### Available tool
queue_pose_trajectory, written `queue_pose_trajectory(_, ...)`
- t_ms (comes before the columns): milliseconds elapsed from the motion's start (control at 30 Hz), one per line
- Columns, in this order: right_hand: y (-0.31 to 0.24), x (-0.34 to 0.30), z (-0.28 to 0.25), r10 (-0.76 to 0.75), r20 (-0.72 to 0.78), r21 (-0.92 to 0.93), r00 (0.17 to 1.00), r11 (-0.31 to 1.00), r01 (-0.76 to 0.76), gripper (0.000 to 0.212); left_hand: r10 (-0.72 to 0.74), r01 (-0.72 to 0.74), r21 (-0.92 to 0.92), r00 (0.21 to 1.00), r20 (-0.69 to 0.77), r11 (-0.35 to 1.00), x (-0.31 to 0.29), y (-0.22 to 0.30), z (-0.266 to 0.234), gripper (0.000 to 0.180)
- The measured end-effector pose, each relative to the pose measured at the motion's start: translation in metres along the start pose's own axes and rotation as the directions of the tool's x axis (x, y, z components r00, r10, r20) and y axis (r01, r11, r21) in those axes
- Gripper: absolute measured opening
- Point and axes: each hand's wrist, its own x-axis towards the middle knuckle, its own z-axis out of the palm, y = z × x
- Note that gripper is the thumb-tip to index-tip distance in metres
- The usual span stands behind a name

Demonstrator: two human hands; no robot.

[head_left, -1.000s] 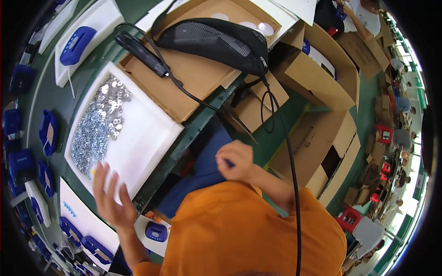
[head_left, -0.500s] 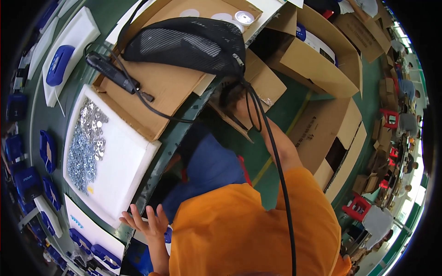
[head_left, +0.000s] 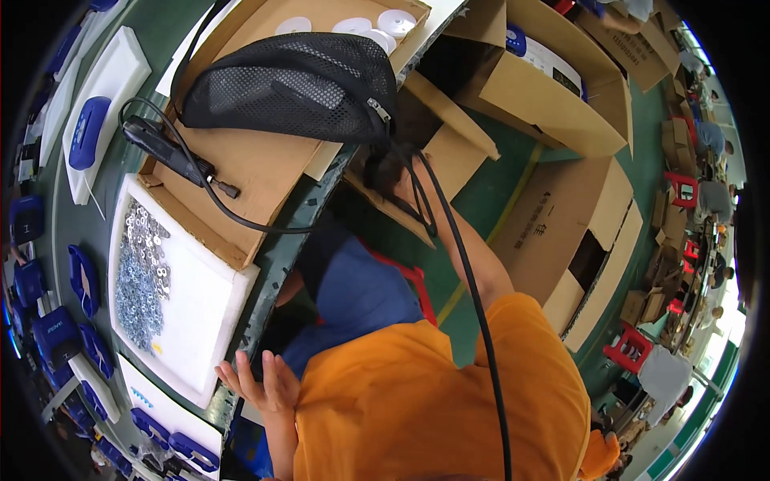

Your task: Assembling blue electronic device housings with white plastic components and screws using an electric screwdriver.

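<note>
My left hand (head_left: 263, 385) is held palm up with its fingers apart and nothing in it, beside the table's near edge and the lower corner of a white foam tray (head_left: 204, 321). In that tray lie many small metal washers (head_left: 148, 248) and bluish metal hardware pieces (head_left: 138, 297). My right arm stretches forward past the table edge, and my right hand (head_left: 405, 184) is down in an open cardboard box (head_left: 449, 164). Shadow, a dark shape and a loop of black cable (head_left: 461, 256) hide its fingers. A black mesh bag (head_left: 297, 88) lies just left of it.
A cardboard tray (head_left: 249, 164) on the table carries a corded black tool (head_left: 172, 152) and several white discs (head_left: 353, 26). Large cartons (head_left: 553, 96) stand on the floor to the right, near a red stool (head_left: 413, 284). Blue devices (head_left: 87, 132) line the far left.
The view has shifted slightly, so the table and bag appear further left. My left hand's fingers have curled a little; my right hand stays down at the box.
</note>
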Motion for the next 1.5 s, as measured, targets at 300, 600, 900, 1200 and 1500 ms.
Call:
queue_pose_trajectory(300, -0.026, -0.043, -0.128, 0.246, -0.081, 0.067, 0.966, 0.968, -0.241, 0.037, -0.130, 0.127, -0.097, 0.991, -0.029, 0.987, -0.003, 0.000, 0.014, 0.035)
queue_pose_trajectory(600, 0.056, -0.112, -0.136, 0.822, 0.288, 0.432, 0.491, 0.345, -0.833, 0.051, -0.097, 0.083, -0.094, 0.982, -0.161, 0.992, -0.006, 0.002, 0.024, 0.027)
queue_pose_trajectory(900, 0.136, -0.109, -0.141, 0.762, 0.190, 0.468, 0.620, 0.485, -0.739, 0.039, -0.130, 0.113, -0.119, 0.981, -0.145, 0.986, -0.001, 0.013, 0.011, 0.027)
queue_pose_trajectory(1200, 0.187, -0.126, -0.172, 0.758, 0.160, 0.342, 0.633, 0.559, -0.755, 0.032, -0.158, 0.135, -0.162, 0.977, -0.141, 0.977, -0.010, 0.026, 0.004, 0.031)
queue_pose_trajectory(1500, 0.144, -0.206, -0.168, 0.718, 0.193, 0.368, 0.669, 0.579, -0.728, 0.036, -0.113, 0.075, -0.236, 0.982, -0.152, 0.969, 0.005, 0.035, 0.014, 0.030)
